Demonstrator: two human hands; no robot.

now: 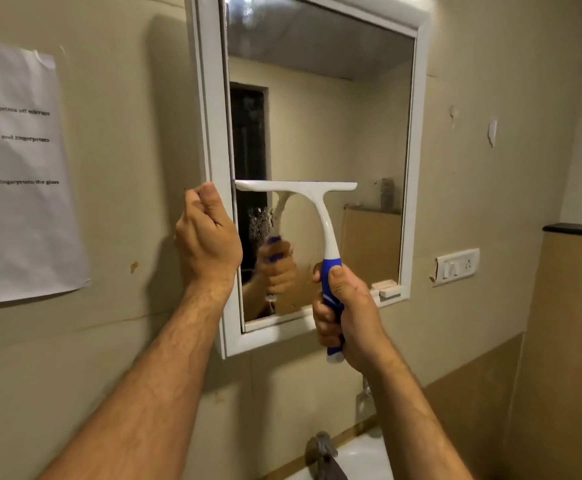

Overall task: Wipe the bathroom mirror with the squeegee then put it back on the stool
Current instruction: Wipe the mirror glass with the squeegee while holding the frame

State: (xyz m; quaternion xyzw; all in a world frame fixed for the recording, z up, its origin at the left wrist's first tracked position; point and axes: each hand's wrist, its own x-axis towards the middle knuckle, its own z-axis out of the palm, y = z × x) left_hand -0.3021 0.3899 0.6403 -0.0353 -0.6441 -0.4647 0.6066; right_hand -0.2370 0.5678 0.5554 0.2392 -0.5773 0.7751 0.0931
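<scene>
Gripping squeegee [317, 216] by blue handle, right hand [343, 306] wrapped tight; light, rigid plastic; left hand [206, 233] pinching mirror frame [213, 133]

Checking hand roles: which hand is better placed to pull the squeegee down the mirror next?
Right hand: it grips the squeegee handle, blade on the mirror. Left hand grips the frame's left edge.

1. Squeegee [320, 216]: white blade and neck, blue grip with white tip.
2. Mirror [320, 126] frame: white.
3. Wall [127, 98]: beige; lower tiles tan.
4. Paper [16, 174]: white, black print.
5. Switch [456, 266]: white.
6. Tap [322, 452]: grey.
</scene>
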